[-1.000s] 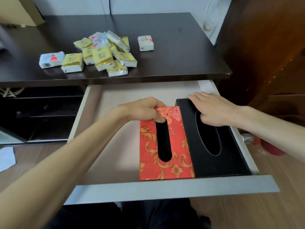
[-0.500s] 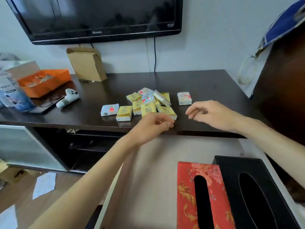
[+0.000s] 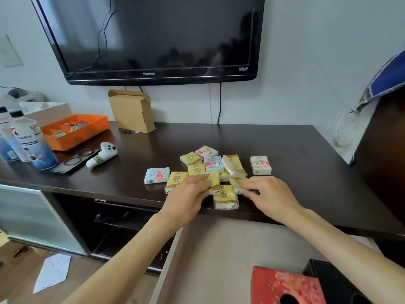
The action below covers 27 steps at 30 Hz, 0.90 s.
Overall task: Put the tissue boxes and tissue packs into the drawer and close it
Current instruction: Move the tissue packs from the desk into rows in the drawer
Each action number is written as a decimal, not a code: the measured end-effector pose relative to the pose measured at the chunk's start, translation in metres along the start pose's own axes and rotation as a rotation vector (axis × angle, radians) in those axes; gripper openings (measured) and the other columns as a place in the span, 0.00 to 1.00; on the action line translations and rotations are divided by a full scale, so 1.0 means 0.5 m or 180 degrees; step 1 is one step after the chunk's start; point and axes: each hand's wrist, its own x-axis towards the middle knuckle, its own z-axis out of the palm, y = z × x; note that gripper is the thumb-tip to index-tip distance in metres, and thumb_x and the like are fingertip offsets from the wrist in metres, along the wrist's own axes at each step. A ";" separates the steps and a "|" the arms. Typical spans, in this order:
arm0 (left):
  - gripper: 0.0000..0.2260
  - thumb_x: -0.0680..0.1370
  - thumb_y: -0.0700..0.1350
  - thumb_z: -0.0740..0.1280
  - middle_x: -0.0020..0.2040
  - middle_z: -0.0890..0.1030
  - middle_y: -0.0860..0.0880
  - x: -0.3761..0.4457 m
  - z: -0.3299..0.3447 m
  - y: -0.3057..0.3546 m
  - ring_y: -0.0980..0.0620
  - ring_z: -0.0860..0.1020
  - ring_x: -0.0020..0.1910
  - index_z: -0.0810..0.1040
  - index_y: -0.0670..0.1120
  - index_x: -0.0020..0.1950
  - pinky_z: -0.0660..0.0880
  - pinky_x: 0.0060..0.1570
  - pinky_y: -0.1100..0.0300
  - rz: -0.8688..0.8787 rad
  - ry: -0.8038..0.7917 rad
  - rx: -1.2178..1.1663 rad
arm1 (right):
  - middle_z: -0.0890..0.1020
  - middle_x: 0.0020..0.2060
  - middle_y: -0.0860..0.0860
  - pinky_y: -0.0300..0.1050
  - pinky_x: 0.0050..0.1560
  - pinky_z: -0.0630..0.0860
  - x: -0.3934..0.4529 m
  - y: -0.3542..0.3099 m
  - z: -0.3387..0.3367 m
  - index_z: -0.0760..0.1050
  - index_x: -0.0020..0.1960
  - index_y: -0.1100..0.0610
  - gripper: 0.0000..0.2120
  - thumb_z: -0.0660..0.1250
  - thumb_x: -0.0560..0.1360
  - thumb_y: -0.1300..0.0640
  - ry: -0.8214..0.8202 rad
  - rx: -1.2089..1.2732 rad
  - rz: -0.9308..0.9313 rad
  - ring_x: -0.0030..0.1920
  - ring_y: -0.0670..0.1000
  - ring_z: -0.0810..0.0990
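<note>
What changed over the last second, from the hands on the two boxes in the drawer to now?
Both hands let go of the boxes and rose to the desk: the left hand and right hand now rest on the tissue packs. The red box and black box stay in the drawer; no pack is lifted.

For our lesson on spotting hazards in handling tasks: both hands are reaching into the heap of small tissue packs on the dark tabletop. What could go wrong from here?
1. The yellow tissue pack at the tabletop's front edge could get knocked off, perhaps missing the open pale drawer.
2. The left hand and right hand may grab too many loose packs and drop some.
3. The white tissue pack standing apart on the right might be overlooked.
</note>
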 end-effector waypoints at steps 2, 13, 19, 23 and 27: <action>0.16 0.83 0.46 0.63 0.72 0.75 0.51 -0.019 -0.010 0.004 0.48 0.71 0.71 0.77 0.49 0.70 0.71 0.66 0.55 -0.0008 0.0198 -0.0123 | 0.86 0.51 0.42 0.54 0.49 0.80 -0.017 -0.012 -0.013 0.85 0.52 0.49 0.06 0.70 0.79 0.52 0.0337 0.0153 0.0076 0.53 0.51 0.82; 0.20 0.76 0.37 0.66 0.69 0.78 0.47 -0.299 -0.023 0.050 0.45 0.77 0.65 0.78 0.47 0.68 0.81 0.50 0.53 0.0656 -0.0055 0.0177 | 0.86 0.52 0.39 0.49 0.47 0.83 -0.253 -0.130 -0.007 0.87 0.54 0.46 0.10 0.78 0.73 0.55 0.0263 0.0248 -0.0458 0.52 0.43 0.84; 0.19 0.74 0.41 0.63 0.66 0.79 0.51 -0.331 0.042 0.050 0.47 0.79 0.61 0.78 0.50 0.64 0.75 0.60 0.55 0.0900 -0.0788 0.0793 | 0.83 0.42 0.43 0.44 0.41 0.69 -0.281 -0.177 0.050 0.82 0.46 0.47 0.08 0.65 0.77 0.47 -0.0647 -0.0753 -0.0513 0.47 0.48 0.81; 0.14 0.82 0.50 0.57 0.67 0.76 0.52 -0.294 0.077 0.027 0.47 0.76 0.63 0.75 0.53 0.65 0.58 0.71 0.56 0.0892 -0.0960 0.1047 | 0.82 0.42 0.46 0.46 0.44 0.67 -0.242 -0.197 0.070 0.84 0.47 0.46 0.07 0.67 0.74 0.49 -0.1269 -0.0928 -0.0187 0.47 0.52 0.80; 0.13 0.81 0.50 0.58 0.64 0.77 0.50 -0.275 0.090 0.025 0.45 0.77 0.58 0.77 0.51 0.62 0.64 0.66 0.55 0.0939 -0.1097 0.1132 | 0.77 0.53 0.41 0.48 0.48 0.71 -0.230 -0.184 0.080 0.84 0.48 0.43 0.08 0.71 0.70 0.51 -0.1837 -0.0501 0.0195 0.57 0.47 0.73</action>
